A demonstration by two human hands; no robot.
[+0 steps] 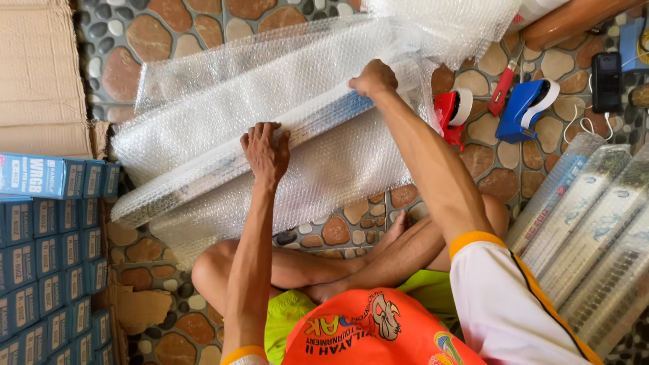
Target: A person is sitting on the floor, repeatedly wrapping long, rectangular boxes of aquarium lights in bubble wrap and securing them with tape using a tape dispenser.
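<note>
A long flat box (338, 111) lies across the stone-pattern floor, half rolled in a sheet of clear bubble wrap (223, 101). My left hand (266, 152) presses flat on the wrapped box near its middle, fingers spread. My right hand (373, 78) pinches the edge of the bubble wrap over the box's blue end. I sit cross-legged behind the box, bare knees and feet under my arms.
Stacked small blue boxes (47, 257) fill a carton at the left, with flat cardboard (37, 74) above. Red (451, 111) and blue (531, 101) tape dispensers, a red cutter (503, 84) and a black phone (606, 81) lie at the right. Several wrapped long boxes (595, 230) lie lower right.
</note>
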